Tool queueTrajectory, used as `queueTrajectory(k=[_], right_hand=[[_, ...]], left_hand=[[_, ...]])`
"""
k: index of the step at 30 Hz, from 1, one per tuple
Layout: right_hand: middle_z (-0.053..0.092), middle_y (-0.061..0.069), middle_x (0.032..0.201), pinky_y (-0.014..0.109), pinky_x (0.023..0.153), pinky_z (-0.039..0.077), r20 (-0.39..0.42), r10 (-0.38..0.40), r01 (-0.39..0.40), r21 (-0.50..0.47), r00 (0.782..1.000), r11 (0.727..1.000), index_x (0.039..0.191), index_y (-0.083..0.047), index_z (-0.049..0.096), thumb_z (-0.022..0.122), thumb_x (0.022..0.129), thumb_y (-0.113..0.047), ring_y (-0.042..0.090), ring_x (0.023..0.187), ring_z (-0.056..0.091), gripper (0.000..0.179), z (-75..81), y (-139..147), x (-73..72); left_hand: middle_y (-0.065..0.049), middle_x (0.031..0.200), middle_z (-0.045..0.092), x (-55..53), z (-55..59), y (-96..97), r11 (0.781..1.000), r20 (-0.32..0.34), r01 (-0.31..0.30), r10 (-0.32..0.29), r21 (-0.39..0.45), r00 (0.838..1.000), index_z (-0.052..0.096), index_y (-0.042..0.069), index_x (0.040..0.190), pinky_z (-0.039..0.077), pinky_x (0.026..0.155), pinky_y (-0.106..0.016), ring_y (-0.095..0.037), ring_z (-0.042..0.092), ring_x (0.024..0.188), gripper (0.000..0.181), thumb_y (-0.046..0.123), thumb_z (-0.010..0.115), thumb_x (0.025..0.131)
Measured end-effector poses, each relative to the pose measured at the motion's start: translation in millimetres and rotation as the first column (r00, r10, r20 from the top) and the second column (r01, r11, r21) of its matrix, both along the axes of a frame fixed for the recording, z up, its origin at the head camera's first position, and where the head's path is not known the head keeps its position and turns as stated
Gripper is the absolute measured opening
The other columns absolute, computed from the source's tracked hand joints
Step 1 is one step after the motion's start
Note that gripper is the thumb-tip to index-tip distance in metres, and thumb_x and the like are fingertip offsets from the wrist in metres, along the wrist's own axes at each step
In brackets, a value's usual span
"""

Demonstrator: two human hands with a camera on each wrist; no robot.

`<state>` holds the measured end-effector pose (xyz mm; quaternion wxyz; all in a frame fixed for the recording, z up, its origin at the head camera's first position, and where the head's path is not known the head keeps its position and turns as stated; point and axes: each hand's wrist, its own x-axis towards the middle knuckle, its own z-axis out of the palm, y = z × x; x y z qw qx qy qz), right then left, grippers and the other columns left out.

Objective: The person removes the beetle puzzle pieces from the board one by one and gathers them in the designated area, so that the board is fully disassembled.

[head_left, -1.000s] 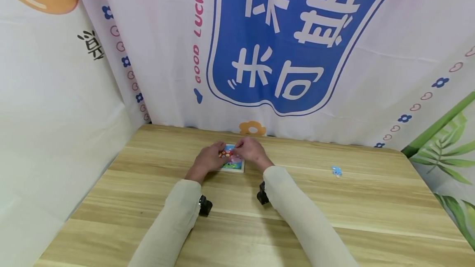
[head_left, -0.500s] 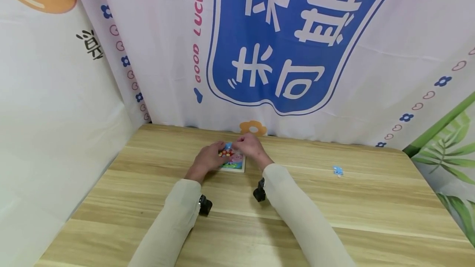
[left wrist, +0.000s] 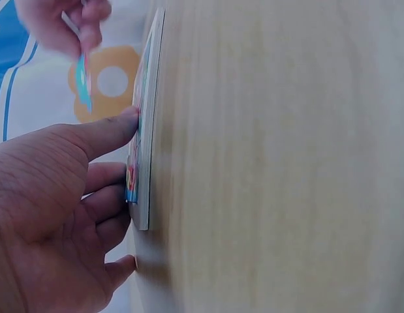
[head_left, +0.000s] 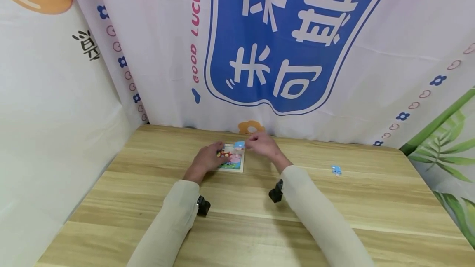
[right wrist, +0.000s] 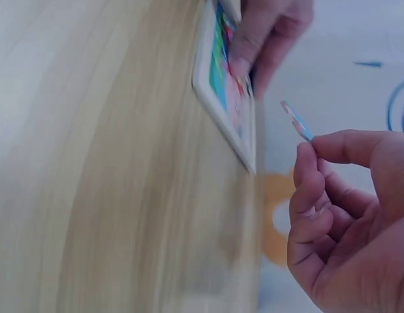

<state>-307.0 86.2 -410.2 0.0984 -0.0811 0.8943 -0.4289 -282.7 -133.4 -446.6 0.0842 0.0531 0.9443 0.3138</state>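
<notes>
A small framed jigsaw puzzle (head_left: 230, 170) lies flat near the table's back edge, its colourful picture showing a pink pig. My left hand (head_left: 208, 159) steadies it from the left, thumb on the picture and curled fingers at the frame's side, as the left wrist view shows. Between thumb and forefinger, my right hand (head_left: 262, 144) pinches a thin blue puzzle piece (right wrist: 297, 121). That piece is held up above the puzzle's far right corner, apart from the frame. A pale gap in the picture shows along the frame's far side.
Another blue puzzle piece (head_left: 336, 170) lies by itself on the wooden table (head_left: 237, 234), well to the right. Printed white cloth (head_left: 170, 94) hangs right behind the table's back edge and along the left side.
My right hand has drawn back to the right, lifting the blue piece off the puzzle's far side, where the pale gap now shows. The left hand stays in place.
</notes>
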Motion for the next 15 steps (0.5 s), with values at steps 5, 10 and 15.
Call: queueTrajectory(k=[5, 10, 15], right_hand=[[0.069, 0.005, 0.101, 0.034, 0.076, 0.051, 0.028, -0.024, 0.024, 0.001, 0.999, 1.000, 0.097, -0.005, 0.077, 0.070, 0.093, -0.022, 0.024, 0.089, 0.060, 0.019, 5.1, 47.5, 5.5], [0.073, 0.007, 0.106, 0.043, 0.086, 0.054, 0.039, -0.013, 0.013, 0.009, 0.999, 1.000, 0.106, -0.001, 0.077, 0.070, 0.095, -0.019, 0.030, 0.101, 0.064, 0.023, 6.9, 103.0, 13.3], [0.071, 0.010, 0.113, 0.048, 0.089, 0.053, 0.061, 0.002, -0.007, 0.073, 0.998, 0.997, 0.114, 0.000, 0.076, 0.066, 0.099, -0.021, 0.032, 0.103, 0.063, 0.028, 6.7, 152.9, 24.1]], left_hand=[[-0.014, 0.161, 0.038, 0.9, -0.4, -2.6, 1.000, 0.005, -0.010, 0.010, -0.005, 1.000, 0.043, 0.009, 0.157, 0.027, 0.118, -0.053, -0.040, 0.033, 0.147, 0.071, 0.035, 0.072, 0.098], [-0.016, 0.162, 0.037, 0.4, -1.4, -4.0, 1.000, 0.006, -0.013, 0.013, 0.000, 1.000, 0.040, 0.010, 0.159, 0.027, 0.118, -0.053, -0.040, 0.032, 0.147, 0.073, 0.035, 0.071, 0.099], [-0.016, 0.162, 0.036, 0.6, -2.4, -3.0, 1.000, 0.009, -0.001, 0.001, 0.002, 1.000, 0.039, 0.009, 0.159, 0.027, 0.118, -0.053, -0.040, 0.031, 0.148, 0.072, 0.035, 0.070, 0.100]])
